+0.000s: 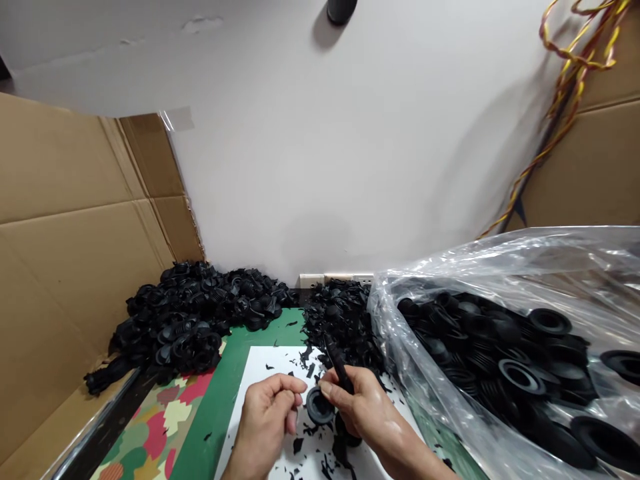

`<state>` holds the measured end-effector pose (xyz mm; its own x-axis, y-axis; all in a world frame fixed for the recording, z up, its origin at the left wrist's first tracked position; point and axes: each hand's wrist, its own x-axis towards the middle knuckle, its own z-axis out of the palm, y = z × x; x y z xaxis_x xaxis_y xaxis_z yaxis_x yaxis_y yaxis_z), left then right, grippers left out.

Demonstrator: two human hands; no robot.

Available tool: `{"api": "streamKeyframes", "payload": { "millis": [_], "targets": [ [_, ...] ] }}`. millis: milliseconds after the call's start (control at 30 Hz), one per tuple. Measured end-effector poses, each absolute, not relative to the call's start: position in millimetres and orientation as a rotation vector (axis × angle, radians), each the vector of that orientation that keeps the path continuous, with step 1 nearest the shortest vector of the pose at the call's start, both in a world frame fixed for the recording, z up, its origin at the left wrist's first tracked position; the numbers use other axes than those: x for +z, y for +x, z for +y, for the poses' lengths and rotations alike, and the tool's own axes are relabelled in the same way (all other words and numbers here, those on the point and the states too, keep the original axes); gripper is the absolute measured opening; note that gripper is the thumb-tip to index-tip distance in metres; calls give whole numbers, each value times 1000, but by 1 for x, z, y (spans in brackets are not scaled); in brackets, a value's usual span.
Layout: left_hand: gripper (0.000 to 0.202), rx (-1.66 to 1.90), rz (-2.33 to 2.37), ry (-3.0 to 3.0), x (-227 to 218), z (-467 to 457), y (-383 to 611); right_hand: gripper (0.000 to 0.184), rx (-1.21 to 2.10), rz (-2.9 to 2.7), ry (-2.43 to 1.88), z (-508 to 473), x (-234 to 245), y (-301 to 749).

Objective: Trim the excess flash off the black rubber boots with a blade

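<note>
My right hand (370,408) is wrapped round a slim black pointed tool (340,365), its tip aimed away from me; whether it is a knife or tweezers I cannot tell. Beside its thumb is a round black rubber ring-shaped part (320,408) with a raised rim, and the thumb seems to touch its edge. My left hand (270,420) is just left of this part, fingers curled and thumb pressed to the forefinger; anything in that pinch is too small to make out. Under both hands lies a white sheet (255,373) strewn with black rubber scraps.
A heap of black ribbed rubber parts (195,313) lies at left, beside a cardboard panel (75,220). Black scraps (340,310) are piled behind the sheet on a green mat (210,407). At right, a clear plastic bag (400,353) holds more rubber parts. Twisted wires (565,100) hang above.
</note>
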<state>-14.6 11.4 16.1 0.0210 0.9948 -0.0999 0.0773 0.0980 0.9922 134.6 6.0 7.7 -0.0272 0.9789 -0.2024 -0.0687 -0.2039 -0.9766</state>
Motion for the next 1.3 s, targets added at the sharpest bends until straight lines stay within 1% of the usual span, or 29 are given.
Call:
{"api": "streamKeyframes", "payload": {
  "millis": [100, 200, 367, 533, 667, 867, 1067, 1200, 1300],
  "targets": [
    [16, 1094, 1269, 1050, 14, 16, -15, 24, 1542, -933, -1205, 4, 10, 133],
    [25, 1105, 1246, 993, 13, 16, -16, 25, 1583, -840, -1106, 0, 15, 132],
    [35, 1072, 1091, 932, 14, 11, -17, 26, 1585, -788, -1065, 1, 17, 133],
    [41, 898, 907, 922, 12, 13, -16, 38, 1574, -768, -1112, 9, 9, 130],
    [39, 856, 825, 932, 8, 14, -17, 41, 1528, -774, -1120, 12, 1, 128],
    [35, 895, 829, 907, 8, 13, -18, 37, 1448, -848, -1157, 9, -3, 127],
    [41, 862, 929, 987, 3, 14, -20, 18, 1221, -1162, -1133, 0, 17, 129],
    [45, 858, 941, 1041, 4, 13, -18, 14, 1091, -1349, -1319, -3, 25, 127],
    [46, 880, 947, 1063, 7, 11, -16, 11, 1046, -1418, -1367, -4, 25, 125]
  ]
}}
